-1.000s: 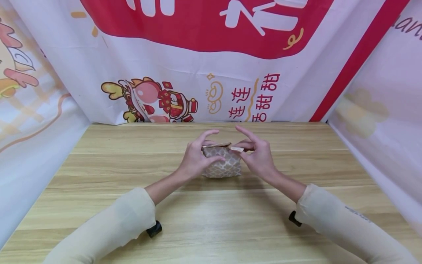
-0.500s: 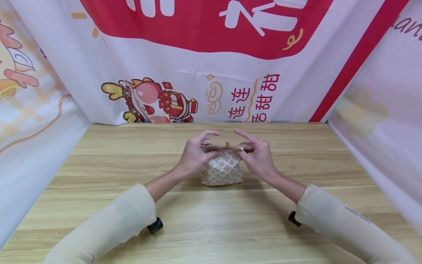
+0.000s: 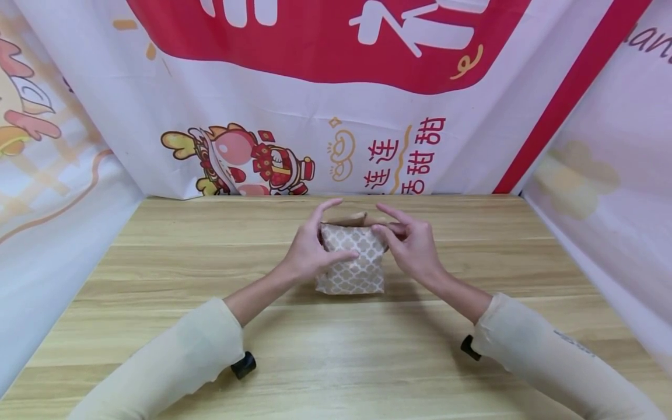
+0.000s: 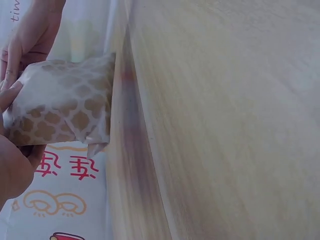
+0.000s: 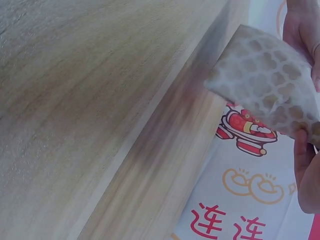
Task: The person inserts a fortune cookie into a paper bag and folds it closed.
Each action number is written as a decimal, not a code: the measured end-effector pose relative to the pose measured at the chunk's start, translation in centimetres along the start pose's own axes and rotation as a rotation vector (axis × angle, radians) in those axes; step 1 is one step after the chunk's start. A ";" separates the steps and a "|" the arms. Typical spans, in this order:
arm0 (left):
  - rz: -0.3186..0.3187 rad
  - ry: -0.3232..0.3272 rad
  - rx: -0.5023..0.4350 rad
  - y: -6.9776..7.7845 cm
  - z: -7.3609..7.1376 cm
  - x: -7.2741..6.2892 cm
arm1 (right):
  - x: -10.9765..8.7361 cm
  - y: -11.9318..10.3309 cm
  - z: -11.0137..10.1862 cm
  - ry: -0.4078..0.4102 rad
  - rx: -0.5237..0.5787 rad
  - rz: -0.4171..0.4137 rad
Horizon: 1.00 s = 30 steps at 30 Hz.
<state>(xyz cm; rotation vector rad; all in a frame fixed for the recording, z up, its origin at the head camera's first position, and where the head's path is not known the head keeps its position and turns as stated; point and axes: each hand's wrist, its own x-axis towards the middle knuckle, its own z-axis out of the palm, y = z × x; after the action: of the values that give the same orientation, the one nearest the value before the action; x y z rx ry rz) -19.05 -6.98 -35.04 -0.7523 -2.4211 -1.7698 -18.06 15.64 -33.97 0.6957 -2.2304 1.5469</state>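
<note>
A small brown paper bag (image 3: 350, 274) with a white lattice print stands between both hands in the head view, its top edge parted at the back. My left hand (image 3: 307, 251) grips its left side, thumb laid across the front and index finger raised clear. At the upper right corner, my right hand (image 3: 415, 248) pinches the rim, index finger pointing up and inward. The left wrist view shows the bag (image 4: 65, 102) bulging and creased at a bottom corner. From the right wrist, the bag (image 5: 265, 75) appears tilted, with my right thumb against its edge. Its inside is hidden.
The wood-grain table (image 3: 336, 350) runs back to a white printed cloth (image 3: 294, 99) with red lettering. Side cloths (image 3: 58, 192) rise at left and right. A black band piece (image 3: 244, 365) shows beneath the left sleeve, another (image 3: 469, 347) beneath the right.
The bag's top, folded down and bunched before, now stands up and parted, with more of the front panel showing. My left thumb has slid from the top edge down onto the front.
</note>
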 end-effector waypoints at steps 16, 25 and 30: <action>-0.050 0.044 -0.019 0.5 0.2 0.0 | -0.4 0.2 -0.3 -0.091 0.153 0.180; -0.075 0.051 -0.050 0.4 0.3 -0.2 | -0.5 0.2 0.0 -0.054 0.114 0.150; -0.052 0.109 -0.124 0.4 0.2 -0.1 | -0.5 0.2 -0.1 -0.075 0.092 0.086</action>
<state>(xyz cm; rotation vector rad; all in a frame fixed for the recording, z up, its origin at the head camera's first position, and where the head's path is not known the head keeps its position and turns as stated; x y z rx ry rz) -18.77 -6.75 -34.73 -0.5902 -2.3000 -1.9404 -17.79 15.93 -34.33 0.7031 -2.2835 1.7005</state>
